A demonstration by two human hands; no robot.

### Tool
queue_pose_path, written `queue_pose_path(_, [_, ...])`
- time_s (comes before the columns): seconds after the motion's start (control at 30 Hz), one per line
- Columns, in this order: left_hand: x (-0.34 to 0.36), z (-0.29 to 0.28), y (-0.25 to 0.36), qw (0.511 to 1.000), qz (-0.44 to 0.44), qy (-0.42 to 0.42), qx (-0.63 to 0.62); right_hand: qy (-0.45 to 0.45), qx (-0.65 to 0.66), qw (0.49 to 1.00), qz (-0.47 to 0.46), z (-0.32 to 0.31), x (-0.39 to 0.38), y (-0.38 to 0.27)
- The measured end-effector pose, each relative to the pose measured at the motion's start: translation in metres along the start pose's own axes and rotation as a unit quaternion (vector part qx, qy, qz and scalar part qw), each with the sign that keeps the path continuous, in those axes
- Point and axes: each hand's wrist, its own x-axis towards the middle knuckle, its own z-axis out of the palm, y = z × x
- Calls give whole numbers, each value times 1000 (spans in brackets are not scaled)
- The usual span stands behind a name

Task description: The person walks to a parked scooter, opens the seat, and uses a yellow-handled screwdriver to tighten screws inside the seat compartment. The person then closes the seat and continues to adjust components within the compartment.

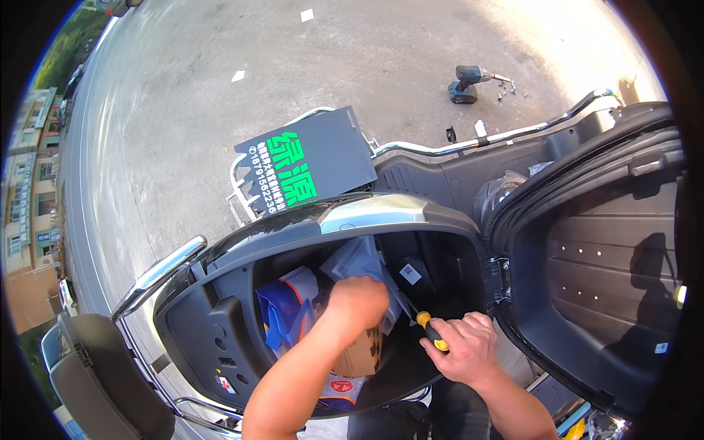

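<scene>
An open storage compartment (447, 253) of a vehicle lies before me. Inside it, my left hand (357, 304) is closed over a translucent plastic bag (359, 258); its fingertips are hidden. My right hand (469, 346) grips a screwdriver (424, 320) with a yellow and black handle, its shaft pointing up and left to the bag's edge. A brown cardboard box (359, 354) sits under my left wrist. Left of that lies a blue, orange and white package (290, 301). A white-and-red printed package (343, 386) shows below the box.
A black lid (513, 227) stands open at the right. Beyond the compartment is a dark panel with green lettering (308, 161) and a footboard (422, 180). A cordless drill (466, 82) and small screws (513, 89) lie on the ground. A padded backrest (103, 381) is at lower left.
</scene>
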Motion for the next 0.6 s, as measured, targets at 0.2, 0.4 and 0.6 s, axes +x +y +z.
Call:
queue_pose_path(0.2, [-10, -18, -29, 991, -87, -73, 70, -35, -20, 999, 14, 0, -4, 2])
queue_pose_path(0.4, [97, -5, 45, 994, -26, 66, -87, -17, -11, 1000, -17, -2, -2, 9])
queue_pose_path(0.6, [182, 87, 12, 988, -21, 46, -148, 24, 4, 999, -37, 4, -4, 12])
